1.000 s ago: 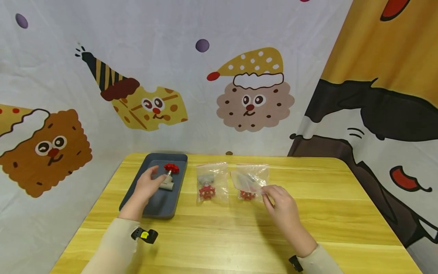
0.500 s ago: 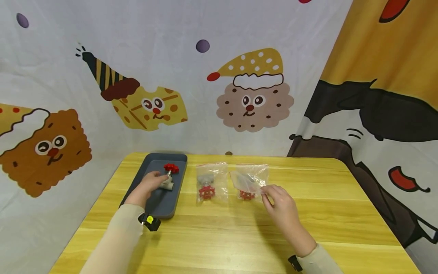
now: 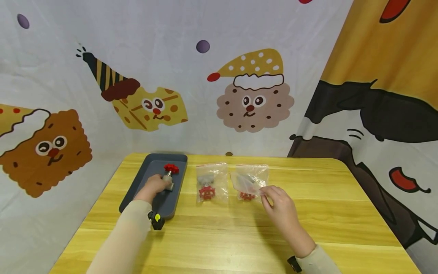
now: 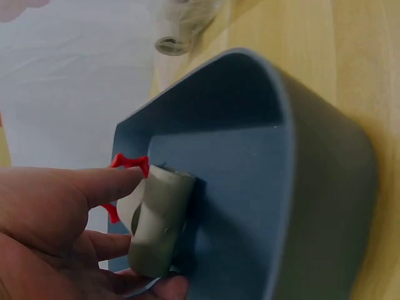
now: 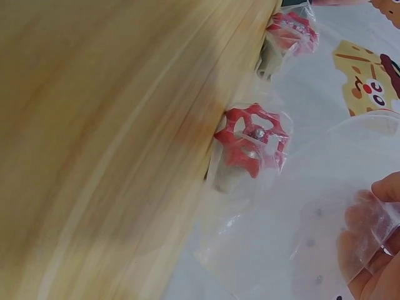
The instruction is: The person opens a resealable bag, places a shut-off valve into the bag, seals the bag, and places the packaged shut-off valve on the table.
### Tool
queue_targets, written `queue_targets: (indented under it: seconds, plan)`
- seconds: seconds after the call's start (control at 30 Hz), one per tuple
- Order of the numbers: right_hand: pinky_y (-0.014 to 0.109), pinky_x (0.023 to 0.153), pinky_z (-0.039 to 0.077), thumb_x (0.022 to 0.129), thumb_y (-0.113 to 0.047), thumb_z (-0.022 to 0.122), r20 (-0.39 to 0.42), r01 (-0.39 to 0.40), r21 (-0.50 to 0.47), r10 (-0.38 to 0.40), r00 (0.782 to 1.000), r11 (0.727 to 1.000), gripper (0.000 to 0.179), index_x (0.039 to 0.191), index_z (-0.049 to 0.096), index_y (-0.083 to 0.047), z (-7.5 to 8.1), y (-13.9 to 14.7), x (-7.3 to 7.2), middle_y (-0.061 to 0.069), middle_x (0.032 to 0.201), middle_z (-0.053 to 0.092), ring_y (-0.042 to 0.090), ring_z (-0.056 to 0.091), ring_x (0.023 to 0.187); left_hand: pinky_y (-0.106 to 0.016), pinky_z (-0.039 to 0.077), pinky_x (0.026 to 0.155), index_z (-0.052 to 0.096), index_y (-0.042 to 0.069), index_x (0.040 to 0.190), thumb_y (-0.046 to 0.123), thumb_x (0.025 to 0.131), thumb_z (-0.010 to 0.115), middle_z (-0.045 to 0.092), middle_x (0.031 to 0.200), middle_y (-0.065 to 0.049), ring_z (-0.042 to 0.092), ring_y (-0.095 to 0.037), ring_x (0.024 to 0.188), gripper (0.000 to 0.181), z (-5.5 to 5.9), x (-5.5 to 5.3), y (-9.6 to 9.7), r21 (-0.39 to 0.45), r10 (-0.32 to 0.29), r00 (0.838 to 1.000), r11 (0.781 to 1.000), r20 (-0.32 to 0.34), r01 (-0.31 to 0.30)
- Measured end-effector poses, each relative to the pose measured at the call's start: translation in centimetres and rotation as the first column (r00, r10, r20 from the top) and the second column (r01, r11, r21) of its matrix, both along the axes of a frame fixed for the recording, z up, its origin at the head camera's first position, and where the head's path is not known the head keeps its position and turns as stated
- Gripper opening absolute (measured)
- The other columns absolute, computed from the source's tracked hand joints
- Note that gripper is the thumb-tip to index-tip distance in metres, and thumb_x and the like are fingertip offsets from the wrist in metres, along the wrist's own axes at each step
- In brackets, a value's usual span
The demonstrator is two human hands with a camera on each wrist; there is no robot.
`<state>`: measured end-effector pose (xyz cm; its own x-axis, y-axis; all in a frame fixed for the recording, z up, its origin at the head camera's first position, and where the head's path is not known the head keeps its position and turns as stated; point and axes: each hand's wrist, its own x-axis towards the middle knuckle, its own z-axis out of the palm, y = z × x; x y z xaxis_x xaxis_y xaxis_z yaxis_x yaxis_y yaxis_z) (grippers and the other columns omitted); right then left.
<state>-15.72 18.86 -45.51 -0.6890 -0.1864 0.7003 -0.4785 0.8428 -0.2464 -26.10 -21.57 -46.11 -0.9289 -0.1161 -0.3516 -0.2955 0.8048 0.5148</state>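
A valve (image 3: 167, 179) with a red handwheel and a pale grey body lies in the dark blue-grey tray (image 3: 160, 201) at the table's left. My left hand (image 3: 153, 186) holds the valve's body; in the left wrist view the thumb and fingers lie around the grey pipe end (image 4: 161, 219). My right hand (image 3: 282, 207) pinches the edge of a clear plastic bag (image 3: 245, 182) between thumb and fingers. That thin film slants over a bagged valve, whose red handwheel (image 5: 256, 134) shows clearly in the right wrist view.
Left of that, a second bagged valve (image 3: 207, 190) lies flat between the tray and my right hand's bag. The wooden table (image 3: 219, 236) ends at a printed cloth backdrop (image 3: 191, 140). The tray's raised wall (image 4: 331, 162) stands close beside my left hand.
My left hand has moved down and right over the tray, from open above the valve to holding its body. The right hand stays almost where it was, still pinching the bag.
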Motion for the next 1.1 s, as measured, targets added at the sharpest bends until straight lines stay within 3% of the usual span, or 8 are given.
queue_targets:
  seconds: [0.13, 0.33, 0.57, 0.73, 0.8, 0.87, 0.97, 1.1]
  plan:
    - [0.035, 0.070, 0.056, 0.074, -0.004, 0.077, 0.000, 0.005, 0.000, -0.005, 1.000, 1.000, 0.017, 0.088, 0.070, -0.013, 0.0, 0.0, 0.0, 0.001, 0.087, 0.070, 0.021, 0.066, 0.083, -0.051, 0.044, 0.087, 0.044, -0.011, 0.132, 0.034, 0.089, 0.061, 0.049, 0.122, -0.034, 0.051, -0.045, 0.106, 0.064, -0.4, -0.2, 0.3, -0.083, 0.000, 1.000, 0.997, 0.002, 0.001]
    - [0.035, 0.070, 0.056, 0.075, -0.005, 0.077, 0.002, 0.006, -0.008, -0.006, 1.000, 1.000, 0.016, 0.087, 0.071, -0.012, 0.0, 0.0, 0.0, 0.002, 0.087, 0.071, 0.021, 0.066, 0.082, -0.049, 0.044, 0.086, 0.046, -0.010, 0.131, 0.035, 0.087, 0.065, 0.052, 0.123, -0.032, 0.052, -0.043, 0.105, 0.066, -0.7, -0.2, 0.3, -0.066, 0.019, 1.000, 0.998, -0.008, -0.020]
    - [0.035, 0.071, 0.056, 0.075, -0.005, 0.077, 0.000, 0.000, -0.013, 0.000, 1.000, 1.000, 0.016, 0.088, 0.071, -0.012, 0.1, 0.0, 0.0, 0.002, 0.087, 0.071, 0.021, 0.066, 0.082, -0.048, 0.044, 0.088, 0.044, -0.009, 0.131, 0.032, 0.085, 0.068, 0.050, 0.125, -0.029, 0.051, -0.042, 0.107, 0.066, -0.7, -0.2, 0.4, 0.028, 0.090, 0.996, 0.996, -0.007, -0.089]
    - [0.036, 0.071, 0.056, 0.075, -0.005, 0.076, 0.006, 0.006, -0.012, -0.006, 1.000, 1.000, 0.015, 0.088, 0.071, -0.012, 0.1, 0.0, 0.0, 0.003, 0.087, 0.071, 0.021, 0.066, 0.082, -0.049, 0.046, 0.089, 0.045, -0.007, 0.131, 0.026, 0.084, 0.069, 0.046, 0.128, -0.030, 0.049, -0.041, 0.111, 0.062, -0.8, 0.0, 0.3, 0.176, 0.195, 0.981, 0.966, -0.017, -0.189]
    - [0.036, 0.071, 0.056, 0.076, -0.005, 0.076, 0.008, 0.009, -0.014, -0.009, 1.000, 1.000, 0.015, 0.088, 0.071, -0.012, 0.1, 0.0, 0.0, 0.003, 0.087, 0.071, 0.021, 0.066, 0.083, -0.050, 0.044, 0.094, 0.042, -0.006, 0.134, 0.026, 0.085, 0.068, 0.043, 0.132, -0.029, 0.047, -0.041, 0.116, 0.063, -0.8, 0.1, 0.1, 0.264, 0.234, 0.972, 0.938, -0.003, -0.225]
    - [0.036, 0.071, 0.056, 0.076, -0.005, 0.076, 0.011, 0.011, -0.016, -0.011, 1.000, 1.000, 0.015, 0.087, 0.071, -0.012, 0.2, 0.1, 0.1, 0.003, 0.087, 0.071, 0.021, 0.066, 0.083, -0.049, 0.042, 0.099, 0.035, -0.006, 0.139, 0.026, 0.088, 0.066, 0.038, 0.138, -0.029, 0.044, -0.041, 0.122, 0.068, -0.8, 0.2, -0.2, 0.372, 0.257, 0.966, 0.894, 0.030, -0.250]
    - [0.036, 0.071, 0.056, 0.076, -0.005, 0.076, 0.017, 0.014, -0.012, -0.013, 1.000, 1.000, 0.014, 0.088, 0.071, -0.012, 0.2, 0.1, 0.1, 0.003, 0.088, 0.071, 0.021, 0.066, 0.083, -0.043, 0.042, 0.102, 0.024, -0.005, 0.146, 0.026, 0.090, 0.064, 0.033, 0.144, -0.028, 0.048, -0.034, 0.123, 0.076, -0.8, 0.4, -0.5, 0.522, 0.289, 0.953, 0.801, 0.093, -0.294]
    - [0.036, 0.071, 0.056, 0.076, -0.005, 0.076, 0.024, 0.016, -0.012, -0.016, 1.000, 1.000, 0.015, 0.088, 0.071, -0.012, 0.2, 0.1, 0.1, 0.002, 0.088, 0.071, 0.021, 0.066, 0.084, -0.030, 0.050, 0.093, 0.019, -0.002, 0.148, 0.024, 0.089, 0.066, 0.030, 0.148, -0.026, 0.062, -0.019, 0.097, 0.080, -0.6, 0.7, -0.9, 0.641, 0.337, 0.932, 0.689, 0.132, -0.339]
